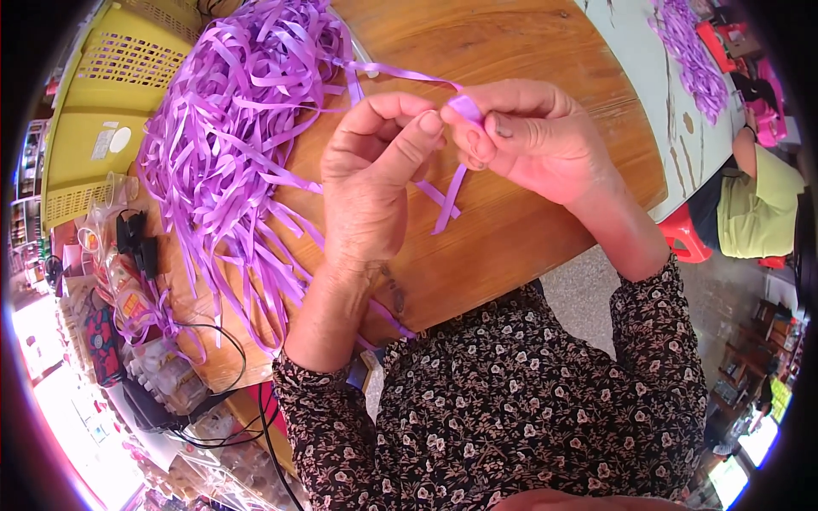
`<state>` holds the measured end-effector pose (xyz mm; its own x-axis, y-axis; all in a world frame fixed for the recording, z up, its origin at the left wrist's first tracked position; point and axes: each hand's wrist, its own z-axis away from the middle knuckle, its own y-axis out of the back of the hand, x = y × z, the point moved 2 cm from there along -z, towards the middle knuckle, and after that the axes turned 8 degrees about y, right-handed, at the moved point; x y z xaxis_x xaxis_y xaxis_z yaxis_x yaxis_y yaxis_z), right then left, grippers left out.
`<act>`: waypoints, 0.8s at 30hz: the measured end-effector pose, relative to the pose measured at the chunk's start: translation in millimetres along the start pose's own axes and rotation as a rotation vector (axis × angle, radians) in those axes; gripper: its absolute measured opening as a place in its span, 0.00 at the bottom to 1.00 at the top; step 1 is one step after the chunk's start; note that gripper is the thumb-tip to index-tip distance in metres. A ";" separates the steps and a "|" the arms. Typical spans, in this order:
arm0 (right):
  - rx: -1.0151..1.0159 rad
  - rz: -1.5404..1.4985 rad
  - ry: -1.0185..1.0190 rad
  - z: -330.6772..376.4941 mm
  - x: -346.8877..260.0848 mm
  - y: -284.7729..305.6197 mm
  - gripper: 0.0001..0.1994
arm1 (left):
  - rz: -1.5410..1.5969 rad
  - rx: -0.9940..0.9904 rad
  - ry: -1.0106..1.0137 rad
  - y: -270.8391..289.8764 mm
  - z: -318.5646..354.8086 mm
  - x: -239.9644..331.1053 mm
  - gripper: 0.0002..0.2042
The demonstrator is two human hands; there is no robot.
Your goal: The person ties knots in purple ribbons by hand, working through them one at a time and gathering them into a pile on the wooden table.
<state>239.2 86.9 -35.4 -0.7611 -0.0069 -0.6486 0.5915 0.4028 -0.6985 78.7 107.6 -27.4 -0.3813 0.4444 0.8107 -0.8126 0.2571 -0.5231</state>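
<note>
Both hands are raised above the wooden table, close together. My right hand [541, 140] pinches a small folded loop of purple satin ribbon [465, 108] between thumb and fingers. From that hand a strand runs left to a big heap of purple ribbons [243, 94]. Thumb and forefinger of my left hand [371, 179] are pressed together, tips nearly touching the loop; whatever they grip is too small to make out. Below the hands hang ribbon tails [449, 200], partly hidden by the left hand.
A yellow perforated crate [89, 128] stands behind the heap at the left. Bags, black clips [136, 243] and cables crowd the left edge of the wooden table [511, 51]. Beyond it is a white tabletop [635, 64] with more purple ribbon [690, 60]. Another person in yellow [758, 204] sits at right.
</note>
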 end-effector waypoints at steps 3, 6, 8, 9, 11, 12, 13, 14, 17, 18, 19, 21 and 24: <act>0.022 0.045 0.036 -0.7 0.9 -1.9 0.16 | -0.034 0.012 -0.093 -8.0 3.9 -0.4 0.04; 0.047 0.172 0.068 -2.6 -1.1 -5.8 0.17 | -0.040 0.033 -0.178 -10.0 4.5 -2.3 0.04; 0.060 0.232 0.073 -5.0 -4.2 -9.5 0.17 | -0.022 0.030 -0.214 -8.0 5.4 -2.3 0.03; 0.093 0.232 0.058 -6.2 -5.8 -10.8 0.17 | -0.013 0.055 -0.208 -4.6 6.2 -1.3 0.03; 0.129 0.234 0.041 -7.1 -5.3 -10.7 0.17 | -0.003 0.080 -0.199 -3.1 6.6 -1.7 0.03; 0.123 0.367 0.056 -8.2 -5.1 -9.4 0.16 | -0.059 0.108 -0.243 -4.6 6.2 -1.9 0.04; 0.117 0.501 0.071 -8.9 -4.8 -9.0 0.16 | -0.115 0.136 -0.288 -5.8 5.8 -2.2 0.04; 0.117 0.499 0.069 -9.2 -3.1 -9.7 0.16 | -0.115 0.138 -0.286 -6.4 5.2 -3.6 0.04; 0.075 0.851 0.184 -10.3 0.3 -10.2 0.15 | -0.190 0.156 -0.300 -6.1 4.4 -5.8 0.05; 0.002 1.020 0.314 -10.8 2.1 -7.7 0.15 | -0.234 0.164 -0.311 -4.9 4.6 -5.8 0.05; -0.073 1.186 0.446 -10.2 2.6 -7.7 0.15 | -0.277 0.170 -0.322 -4.4 4.8 -5.8 0.05; -0.086 1.283 0.432 -9.8 1.5 -11.7 0.15 | -0.250 0.178 -0.285 -4.2 7.0 -5.6 0.04; -0.107 1.438 0.446 -9.2 0.7 -18.5 0.16 | -0.240 0.189 -0.257 -2.3 7.6 -6.2 0.04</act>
<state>225.3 87.9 -20.2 0.4052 0.7022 -0.5854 0.8751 -0.1126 0.4707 79.6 97.7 -29.2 -0.2489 0.1554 0.9560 -0.9497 0.1544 -0.2724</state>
